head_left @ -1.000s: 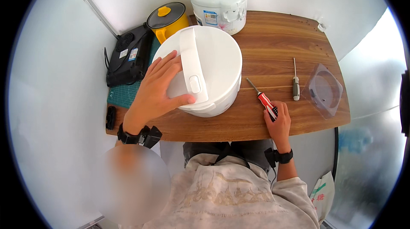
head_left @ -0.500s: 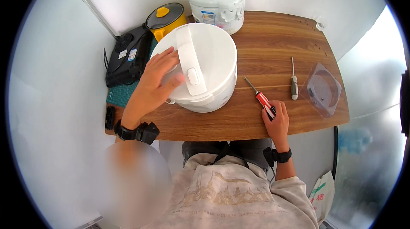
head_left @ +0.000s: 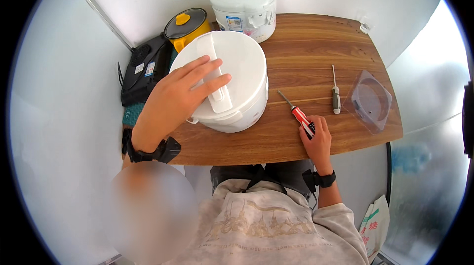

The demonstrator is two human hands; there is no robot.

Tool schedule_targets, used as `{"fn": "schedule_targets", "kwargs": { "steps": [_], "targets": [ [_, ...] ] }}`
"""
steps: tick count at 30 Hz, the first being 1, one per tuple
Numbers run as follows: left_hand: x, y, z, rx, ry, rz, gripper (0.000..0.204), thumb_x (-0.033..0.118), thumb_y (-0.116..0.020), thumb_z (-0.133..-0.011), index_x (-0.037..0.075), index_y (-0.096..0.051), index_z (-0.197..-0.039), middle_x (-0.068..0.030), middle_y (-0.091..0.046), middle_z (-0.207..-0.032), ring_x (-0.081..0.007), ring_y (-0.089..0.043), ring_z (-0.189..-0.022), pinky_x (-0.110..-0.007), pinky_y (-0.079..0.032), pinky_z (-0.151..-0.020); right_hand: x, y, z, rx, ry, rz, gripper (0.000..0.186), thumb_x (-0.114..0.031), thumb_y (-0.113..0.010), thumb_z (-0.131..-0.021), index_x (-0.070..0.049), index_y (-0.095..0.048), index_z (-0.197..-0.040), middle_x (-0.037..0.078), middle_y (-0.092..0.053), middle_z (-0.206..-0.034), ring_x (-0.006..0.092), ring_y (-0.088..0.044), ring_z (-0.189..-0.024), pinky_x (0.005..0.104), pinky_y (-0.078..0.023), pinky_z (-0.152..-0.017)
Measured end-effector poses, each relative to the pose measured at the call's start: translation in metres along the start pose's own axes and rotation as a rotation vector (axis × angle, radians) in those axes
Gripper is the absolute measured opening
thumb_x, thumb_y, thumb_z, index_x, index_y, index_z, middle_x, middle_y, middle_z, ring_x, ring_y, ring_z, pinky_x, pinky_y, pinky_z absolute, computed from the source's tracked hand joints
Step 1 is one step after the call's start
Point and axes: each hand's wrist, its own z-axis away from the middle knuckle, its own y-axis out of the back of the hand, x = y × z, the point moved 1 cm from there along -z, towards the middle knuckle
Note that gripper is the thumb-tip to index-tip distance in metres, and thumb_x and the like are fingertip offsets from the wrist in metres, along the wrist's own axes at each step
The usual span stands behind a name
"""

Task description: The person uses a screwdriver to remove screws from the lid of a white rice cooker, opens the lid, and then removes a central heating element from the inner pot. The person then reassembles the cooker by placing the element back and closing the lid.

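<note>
the left hand lies flat and open on the white rice cooker; the right hand grips the red screwdriver beside it.

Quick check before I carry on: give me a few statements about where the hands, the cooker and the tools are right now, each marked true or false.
1. The left hand rests flat on the lid of the big white rice cooker. True.
2. The right hand holds the grey-handled screwdriver. False: it grips the red-handled screwdriver; the grey-handled one lies alone on the table.
3. The clear plastic tray lies at the table's right end. True.
4. The second white cooker stands at the near edge. False: it stands at the far edge, by the wall.
</note>
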Motion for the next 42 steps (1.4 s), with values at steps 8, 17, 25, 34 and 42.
{"fn": "schedule_targets", "kwargs": {
  "steps": [8,17,25,34,42],
  "targets": [
    [0.001,-0.001,0.002,0.074,-0.159,-0.229,0.056,0.006,-0.071,-0.077,0.018,-0.067,-0.131,-0.0039,-0.065,-0.132,-0.0231,-0.064,-0.121,-0.032,-0.060,-0.086,0.000,0.000,0.001,0.000,-0.004,0.008,0.030,-0.009,-0.074,-0.085,-0.006,-0.061,-0.111,0.014,-0.062,-0.111,0.0365,-0.064,-0.096,0.0421,-0.054,-0.080],
    [-0.005,-0.008,-0.022,0.046,-0.308,-0.348,0.056,0.007,-0.067,-0.081,0.014,-0.060,-0.136,-0.0052,-0.064,-0.133,-0.0263,-0.061,-0.122,-0.033,-0.058,-0.088,-0.003,0.001,-0.001,0.013,0.023,0.033,0.030,-0.009,-0.074,-0.085,-0.006,-0.060,-0.111,0.014,-0.062,-0.111,0.0359,-0.064,-0.095,0.0422,-0.054,-0.079],
    [-0.009,-0.019,-0.026,0.010,-0.334,-0.391,0.048,0.009,-0.064,-0.086,0.005,-0.059,-0.134,-0.0120,-0.064,-0.129,-0.0290,-0.062,-0.120,-0.037,-0.057,-0.095,-0.001,0.000,0.001,0.001,-0.006,-0.005,0.030,-0.009,-0.074,-0.085,-0.006,-0.060,-0.112,0.013,-0.062,-0.112,0.0350,-0.064,-0.094,0.0421,-0.054,-0.080],
    [-0.012,-0.026,-0.043,0.001,-0.415,-0.509,0.042,0.010,-0.065,-0.086,0.002,-0.061,-0.126,-0.0128,-0.067,-0.116,-0.0242,-0.065,-0.111,-0.031,-0.061,-0.084,-0.002,0.002,0.000,-0.002,-0.014,-0.019,0.032,-0.008,-0.073,-0.085,-0.006,-0.061,-0.114,0.013,-0.061,-0.112,0.0349,-0.064,-0.097,0.0411,-0.054,-0.082],
    [-0.017,-0.034,-0.057,-0.031,-0.465,-0.525,0.024,0.011,-0.069,-0.082,0.003,-0.063,-0.104,-0.0079,-0.067,-0.098,-0.0195,-0.069,-0.098,-0.026,-0.060,-0.069,-0.003,0.003,0.000,0.001,-0.004,-0.013,0.034,-0.009,-0.073,-0.085,-0.006,-0.063,-0.117,0.012,-0.062,-0.114,0.0342,-0.064,-0.100,0.0404,-0.054,-0.084]
  ]
}}
